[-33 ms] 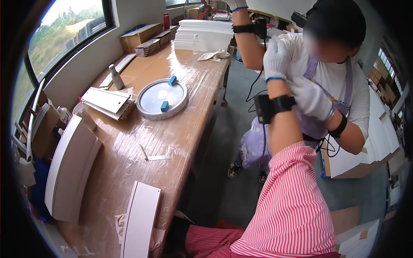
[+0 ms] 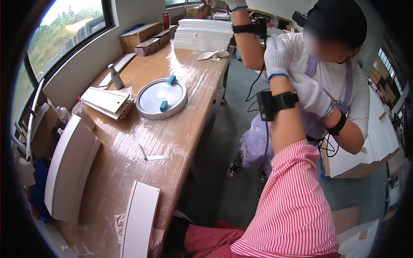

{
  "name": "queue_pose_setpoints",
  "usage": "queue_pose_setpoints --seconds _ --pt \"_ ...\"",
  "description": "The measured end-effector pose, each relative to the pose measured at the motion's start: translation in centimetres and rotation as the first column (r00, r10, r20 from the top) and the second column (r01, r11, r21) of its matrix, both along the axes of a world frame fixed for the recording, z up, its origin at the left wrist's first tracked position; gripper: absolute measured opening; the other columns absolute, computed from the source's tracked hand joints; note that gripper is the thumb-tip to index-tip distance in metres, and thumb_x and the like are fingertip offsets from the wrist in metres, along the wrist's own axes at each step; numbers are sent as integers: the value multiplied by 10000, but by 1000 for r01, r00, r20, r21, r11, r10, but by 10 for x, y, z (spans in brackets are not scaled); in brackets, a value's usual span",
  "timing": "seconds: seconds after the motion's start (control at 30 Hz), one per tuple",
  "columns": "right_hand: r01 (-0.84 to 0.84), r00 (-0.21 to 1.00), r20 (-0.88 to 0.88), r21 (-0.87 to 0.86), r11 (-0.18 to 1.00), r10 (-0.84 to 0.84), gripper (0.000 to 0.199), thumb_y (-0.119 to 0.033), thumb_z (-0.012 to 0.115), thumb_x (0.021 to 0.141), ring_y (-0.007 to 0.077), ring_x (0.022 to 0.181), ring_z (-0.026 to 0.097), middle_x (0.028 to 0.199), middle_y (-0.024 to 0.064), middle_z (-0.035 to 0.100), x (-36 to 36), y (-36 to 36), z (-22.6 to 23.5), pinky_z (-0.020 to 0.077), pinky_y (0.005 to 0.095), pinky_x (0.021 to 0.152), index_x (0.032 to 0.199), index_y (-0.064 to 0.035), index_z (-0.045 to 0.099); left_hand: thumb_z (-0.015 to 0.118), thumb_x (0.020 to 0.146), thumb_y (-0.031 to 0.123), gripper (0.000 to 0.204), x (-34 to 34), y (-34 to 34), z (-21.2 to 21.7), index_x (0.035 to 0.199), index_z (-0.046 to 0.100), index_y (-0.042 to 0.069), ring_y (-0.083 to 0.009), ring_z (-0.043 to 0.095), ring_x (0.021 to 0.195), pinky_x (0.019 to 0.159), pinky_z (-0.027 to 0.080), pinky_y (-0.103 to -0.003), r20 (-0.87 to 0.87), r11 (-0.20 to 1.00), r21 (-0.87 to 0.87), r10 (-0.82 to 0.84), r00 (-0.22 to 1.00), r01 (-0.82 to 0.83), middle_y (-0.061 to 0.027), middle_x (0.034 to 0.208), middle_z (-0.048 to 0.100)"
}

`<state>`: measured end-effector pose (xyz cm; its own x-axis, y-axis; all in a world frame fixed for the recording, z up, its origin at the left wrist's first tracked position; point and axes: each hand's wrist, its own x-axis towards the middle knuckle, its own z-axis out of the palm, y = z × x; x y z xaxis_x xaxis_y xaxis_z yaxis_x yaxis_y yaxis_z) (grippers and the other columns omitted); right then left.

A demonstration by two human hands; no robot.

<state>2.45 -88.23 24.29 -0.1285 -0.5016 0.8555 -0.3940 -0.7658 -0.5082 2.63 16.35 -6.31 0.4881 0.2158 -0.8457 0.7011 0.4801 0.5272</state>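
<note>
My right arm, in a red-and-white striped sleeve (image 2: 286,202), reaches up across the view. A black strap with a small box (image 2: 267,105) circles its wrist. My right hand (image 2: 276,58), in a white knitted glove, is against or just in front of a co-worker's white upper sleeve; its fingertips are partly hidden. Close behind my wrist is the co-worker's gloved hand (image 2: 312,96); whether it touches me I cannot tell. The co-worker's other arm (image 2: 249,47) is raised, wearing a similar black box (image 2: 260,28) with a cable. My left hand is out of view.
On the film-covered table (image 2: 116,172) at left are a round tray (image 2: 148,98) with two blue blocks, white panels (image 2: 140,219), a curved white piece (image 2: 71,172), a bottle (image 2: 115,77) and a stack of white sheets (image 2: 202,32). Behind the co-worker stands a large carton (image 2: 361,163).
My right hand and forearm have shifted slightly to the right, and the wrist box has risen a little. The co-worker's lower gloved hand has hardly moved. The tabletop things stay put.
</note>
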Motion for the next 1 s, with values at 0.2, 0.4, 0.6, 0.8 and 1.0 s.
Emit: queue_pose_setpoints --seconds 0.2,0.4,0.6,0.8,1.0 --pt "-505 835 60 479 718 547 298 -297 563 944 239 773 653 867 88 721 -31 -5 23 502 347 727 1009 -59 730 674 813 726 611 0 34 -4 1044 693 161 -108 336 504 498 305 -223 -156 998 -61 16 988 -26 67 564 302" --pt "-673 700 295 576 463 651 192 -216 581 939 94 618 518 764 -24 636 -70 21 20 405 286 565 951 -99 734 691 821 676 617 8 43 -14 1091 689 122 -147 424 577 559 369 -265 -184 887 411 -144 972 210 15 638 409" --pt "-568 768 42 505 650 639 259 -254 574 986 61 670 541 773 -23 612 -76 82 27 392 197 589 960 -30 701 708 844 580 629 -10 3 11 1184 670 52 -222 573 720 675 481 -344 -252 291 898 -275 928 330 -79 791 589" --pt "-667 678 185 561 490 711 233 -282 645 929 70 640 516 760 -29 626 -95 104 19 401 234 604 928 -62 723 724 852 443 629 25 -186 132 1283 631 -5 -392 663 1076 935 522 -505 -357 -342 909 -347 868 237 -225 1200 683" --pt "-895 381 350 372 246 856 267 -215 593 1009 97 668 535 775 41 626 -108 116 9 411 230 621 1030 34 686 567 994 140 386 65 -426 238 1300 586 -93 -282 583 1203 1071 418 -348 273 275 961 -945 179 -14 -204 1293 630"
